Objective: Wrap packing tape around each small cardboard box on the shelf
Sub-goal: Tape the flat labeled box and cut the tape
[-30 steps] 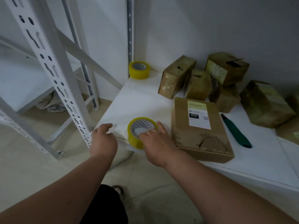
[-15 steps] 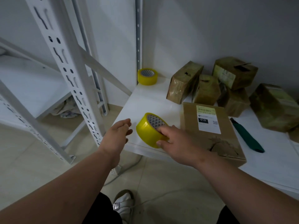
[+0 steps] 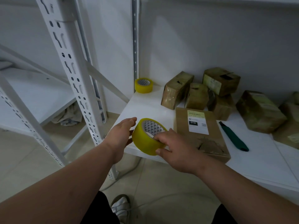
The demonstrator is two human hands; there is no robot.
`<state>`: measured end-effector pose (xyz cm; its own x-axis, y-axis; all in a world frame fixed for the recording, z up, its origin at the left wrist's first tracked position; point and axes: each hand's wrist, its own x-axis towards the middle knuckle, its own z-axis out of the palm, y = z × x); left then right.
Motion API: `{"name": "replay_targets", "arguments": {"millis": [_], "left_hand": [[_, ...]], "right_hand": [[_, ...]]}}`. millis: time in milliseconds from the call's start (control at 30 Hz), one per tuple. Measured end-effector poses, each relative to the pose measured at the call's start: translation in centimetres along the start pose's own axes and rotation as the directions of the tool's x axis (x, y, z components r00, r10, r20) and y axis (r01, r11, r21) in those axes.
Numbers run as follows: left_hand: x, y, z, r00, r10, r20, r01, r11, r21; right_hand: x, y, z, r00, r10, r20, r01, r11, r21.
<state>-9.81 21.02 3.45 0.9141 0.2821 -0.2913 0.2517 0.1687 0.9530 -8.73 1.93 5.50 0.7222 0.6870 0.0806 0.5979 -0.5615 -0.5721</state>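
My right hand (image 3: 174, 148) grips a yellow tape roll (image 3: 145, 139), tilted up off the front edge of the white shelf (image 3: 145, 104), fingers in its core and thumb on its outer face. At the roll's left side my left hand (image 3: 120, 135) is open, fingers straight, touching or nearly touching it. A flat cardboard box (image 3: 202, 135) with a white label lies just right of the roll. Several small tape-wrapped boxes (image 3: 177, 90) are piled at the back of the shelf.
A second yellow tape roll (image 3: 143, 85) stands in the shelf's back left corner. A green utility knife (image 3: 233, 136) lies right of the flat box. A white slotted shelf post (image 3: 71, 70) rises at left. Crumpled cloth (image 3: 68, 115) lies on the floor.
My right hand has lifted the tape roll from lying flat on the shelf and tipped it on edge. My left hand has left the shelf edge and come up beside the roll.
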Motion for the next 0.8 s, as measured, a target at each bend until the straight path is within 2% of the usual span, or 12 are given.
{"name": "replay_targets", "arguments": {"millis": [167, 400, 633, 800], "left_hand": [[-0.4, -0.2, 1.8, 0.994, -0.104, 0.032, 0.104, 0.995, 0.005], [-0.9, -0.5, 4.6, 0.991, -0.079, 0.112, 0.066, 0.991, 0.118], [-1.4, -0.4, 6.7, 0.980, -0.113, 0.163, 0.085, 0.983, 0.165], [-1.6, -0.5, 7.5, 0.961, -0.160, 0.227, 0.114, 0.972, 0.203]], "right_hand": [[-2.7, 0.5, -1.0, 1.000, 0.009, 0.003, -0.009, 1.000, -0.015], [-5.6, 2.3, -2.2, 0.999, 0.047, -0.027, -0.048, 0.999, -0.026], [-8.0, 3.3, -3.4, 0.997, 0.067, -0.047, -0.069, 0.997, -0.044], [-9.5, 3.3, -4.4, 0.994, 0.110, -0.012, -0.110, 0.994, 0.011]]}}
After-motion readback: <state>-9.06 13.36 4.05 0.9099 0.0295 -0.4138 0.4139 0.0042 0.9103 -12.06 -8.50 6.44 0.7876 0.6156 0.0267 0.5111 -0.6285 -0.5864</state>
